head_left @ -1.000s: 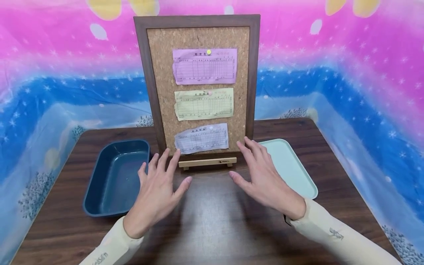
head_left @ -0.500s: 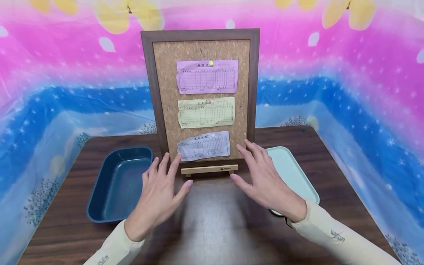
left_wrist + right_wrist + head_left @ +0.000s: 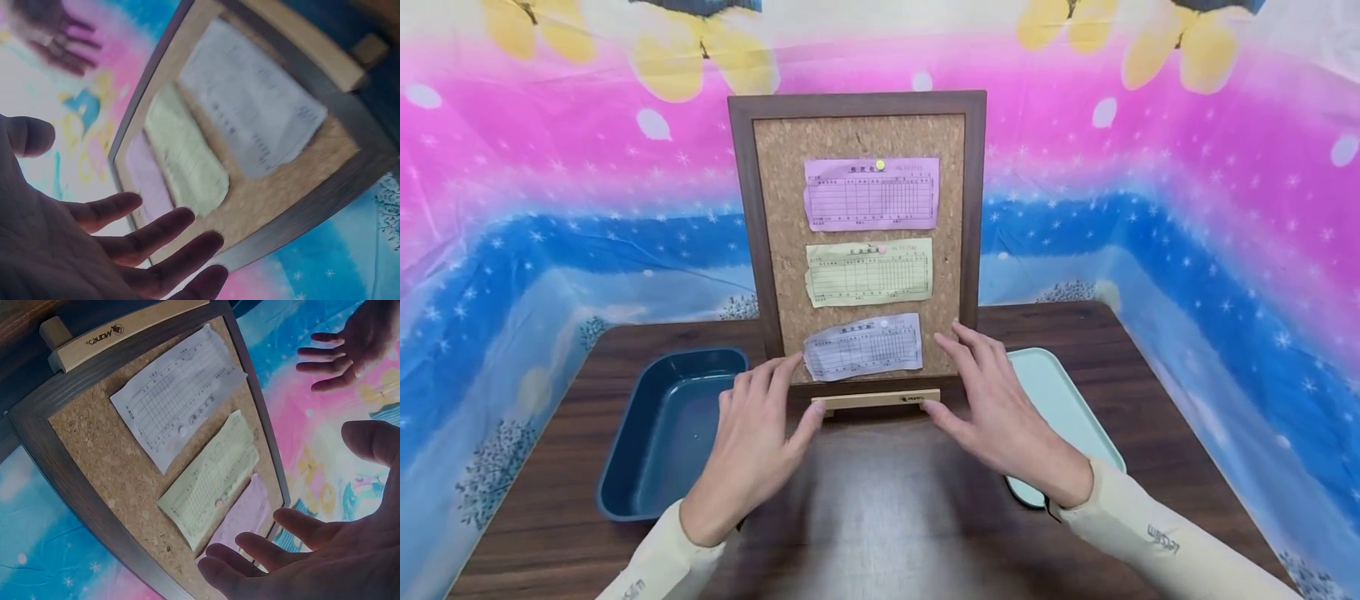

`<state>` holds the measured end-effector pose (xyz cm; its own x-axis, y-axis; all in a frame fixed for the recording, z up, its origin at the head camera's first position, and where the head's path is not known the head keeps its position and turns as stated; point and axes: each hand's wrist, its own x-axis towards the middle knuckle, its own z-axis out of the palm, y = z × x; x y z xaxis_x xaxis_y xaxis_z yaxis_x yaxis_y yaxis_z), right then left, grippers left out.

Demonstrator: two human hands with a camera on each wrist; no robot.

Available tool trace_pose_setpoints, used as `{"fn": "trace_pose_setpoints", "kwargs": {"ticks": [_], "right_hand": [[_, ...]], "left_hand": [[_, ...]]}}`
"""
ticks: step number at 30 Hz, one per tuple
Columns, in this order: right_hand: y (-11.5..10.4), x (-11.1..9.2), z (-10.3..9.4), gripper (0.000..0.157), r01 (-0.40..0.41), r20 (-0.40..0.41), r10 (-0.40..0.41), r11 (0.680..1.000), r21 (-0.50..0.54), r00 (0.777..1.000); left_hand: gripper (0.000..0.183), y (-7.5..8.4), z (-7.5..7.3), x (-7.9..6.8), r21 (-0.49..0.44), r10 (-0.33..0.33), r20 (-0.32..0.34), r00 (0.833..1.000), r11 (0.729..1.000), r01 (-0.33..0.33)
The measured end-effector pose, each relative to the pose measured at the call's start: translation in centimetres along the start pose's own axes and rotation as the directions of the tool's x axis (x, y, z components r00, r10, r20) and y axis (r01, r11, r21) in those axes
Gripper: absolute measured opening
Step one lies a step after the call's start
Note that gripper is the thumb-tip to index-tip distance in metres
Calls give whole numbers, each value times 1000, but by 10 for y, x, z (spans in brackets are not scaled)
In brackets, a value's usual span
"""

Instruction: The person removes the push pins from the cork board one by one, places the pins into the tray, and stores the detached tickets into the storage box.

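A framed cork board stands upright behind a small wooden easel ledge. Three paper slips are pinned to it: a purple slip with a yellow pushpin, a pale green slip with a pink pin, and a bluish slip with a white pin. My left hand hovers before the board's lower left, fingers extended and thumb apart, holding nothing. Spread at the lower right, my right hand also holds nothing. Both wrist views show bare palms facing the board.
A deep dark blue tray lies on the left of the brown wooden table. A flat mint-green tray lies on the right, partly behind my right hand. Colourful printed cloth surrounds the table.
The head view has tilted up, so board and trays appear lower. My left hand's fingers have drawn closer together and its thumb has shifted slightly left. My right hand has barely moved.
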<state>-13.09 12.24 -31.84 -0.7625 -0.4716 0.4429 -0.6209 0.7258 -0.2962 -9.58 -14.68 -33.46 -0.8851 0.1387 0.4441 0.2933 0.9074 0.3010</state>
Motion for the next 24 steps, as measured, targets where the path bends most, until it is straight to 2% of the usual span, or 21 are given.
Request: {"fn": "trace_pose_setpoints", "kwargs": {"ticks": [6, 11, 18, 24], "right_hand": [[2, 2, 0, 63, 29, -61, -27, 999, 36, 998], [2, 7, -2, 60, 42, -123, -33, 997, 71, 992], [4, 17, -8, 47, 77, -243, -46, 990, 119, 969], [11, 22, -11, 45, 86, -278, -44, 986, 142, 960]], "left_hand": [[57, 1, -15, 12, -118, -65, -15, 998, 991, 62], [54, -1, -20, 18, -157, -76, -56, 996, 985, 67], [49, -8, -19, 23, -212, -34, -88, 996, 977, 15], [44, -12, -17, 33, -333, 17, -73, 997, 942, -40]]}}
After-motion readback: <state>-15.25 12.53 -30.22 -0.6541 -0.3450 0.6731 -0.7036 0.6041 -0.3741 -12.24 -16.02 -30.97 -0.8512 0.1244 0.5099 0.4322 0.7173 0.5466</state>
